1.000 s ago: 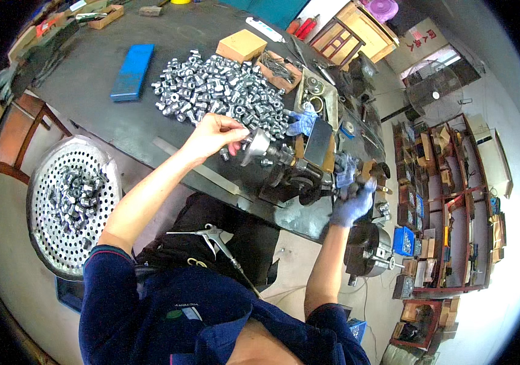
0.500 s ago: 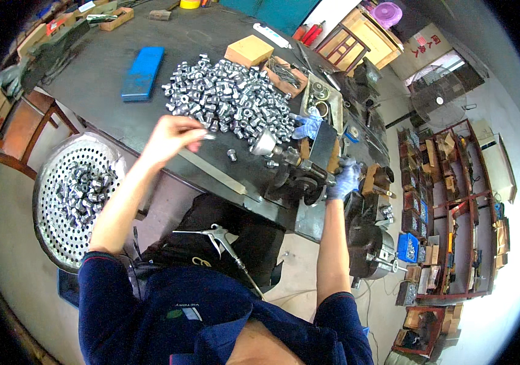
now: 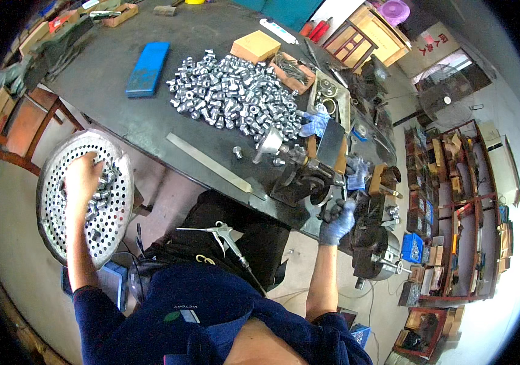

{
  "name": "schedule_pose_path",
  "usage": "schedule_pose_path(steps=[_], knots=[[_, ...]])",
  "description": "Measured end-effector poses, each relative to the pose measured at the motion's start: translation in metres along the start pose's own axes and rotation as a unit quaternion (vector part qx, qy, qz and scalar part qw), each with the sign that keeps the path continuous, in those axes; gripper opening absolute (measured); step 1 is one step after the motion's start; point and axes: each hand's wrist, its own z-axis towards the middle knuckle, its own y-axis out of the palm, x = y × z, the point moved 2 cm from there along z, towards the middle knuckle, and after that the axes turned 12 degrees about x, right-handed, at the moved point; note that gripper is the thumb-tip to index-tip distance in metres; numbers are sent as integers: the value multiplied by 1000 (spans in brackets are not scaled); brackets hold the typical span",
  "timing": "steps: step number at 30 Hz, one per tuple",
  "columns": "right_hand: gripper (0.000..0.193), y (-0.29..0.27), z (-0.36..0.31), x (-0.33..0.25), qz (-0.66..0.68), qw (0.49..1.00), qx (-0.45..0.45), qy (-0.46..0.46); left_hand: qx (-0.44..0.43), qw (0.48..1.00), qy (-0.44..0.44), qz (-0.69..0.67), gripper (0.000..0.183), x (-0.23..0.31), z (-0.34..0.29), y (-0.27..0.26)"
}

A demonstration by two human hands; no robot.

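My bare left hand (image 3: 82, 176) is down in a round perforated metal basin (image 3: 52, 219), over a small heap of shiny metal fittings (image 3: 109, 177). Its fingers point into the heap and their tips are hidden. My right hand (image 3: 338, 225), in a blue-grey glove with dark fingertips, is curled at the lower end of a slim metal handle (image 3: 344, 190). The handle is beside a dark bench fixture (image 3: 296, 182) with a pale metal cup (image 3: 268, 145) at its left end. A large pile of similar fittings (image 3: 229, 97) covers the bench behind the fixture.
Two loose fittings (image 3: 237, 152) lie before the pile, near a flat metal strip (image 3: 208, 163) along the bench edge. A blue case (image 3: 148, 70) and a yellow box (image 3: 255, 46) flank the pile. An air blow gun (image 3: 226, 240) lies across my lap. Shelves (image 3: 455, 213) stand at right.
My left hand has moved from beside the bench pile down left into the basin; the small piece at its fingertips no longer shows. My right hand has come down toward me beside the fixture.
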Motion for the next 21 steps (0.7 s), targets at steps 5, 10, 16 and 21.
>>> schedule_pose_path(steps=[5, 10, 16, 21], knots=[[26, 6, 57, 43, 50, 998, 9, 21, -102, 966, 152, -184, 32, 176, 25, 67], [24, 17, 55, 49, 47, 999, -6, 20, -159, 945, 207, -197, 29, 258, 24, 138], [19, 19, 21, 24, 6, 999, 27, -23, -158, 918, 296, -212, 18, 275, 3, 133], [35, 11, 28, 30, 33, 999, -9, -37, -140, 924, 253, -249, 23, 267, 5, 134]])
